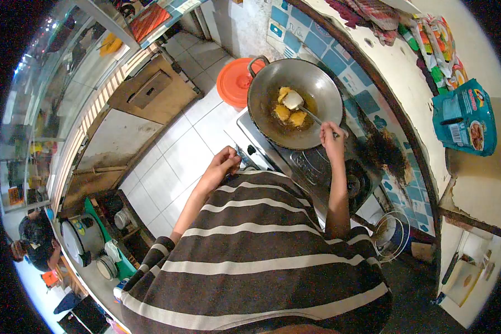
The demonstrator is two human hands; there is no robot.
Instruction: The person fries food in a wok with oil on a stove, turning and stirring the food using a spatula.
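Observation:
A metal spatula [312, 114] is in my right hand [332, 139], whose fingers are wrapped round its handle. Its flat blade [293, 100] rests in a wok [327, 92], among several golden fried pieces [282, 113] in shallow oil. The wok sits over the far burner of a gas stove [303, 161]. In front of the stove's edge, near its knob [251, 150], my left hand [225, 164] is closed with the fingers curled. Whatever those fingers may hold is hidden.
An orange lid [234, 83] lies beyond the wok's left side. A teal packet [465, 119] stands on the right ledge, near hanging sachets [440, 47]. A rice cooker [83, 238] is at lower left. Behind it, another person [38, 239] sits.

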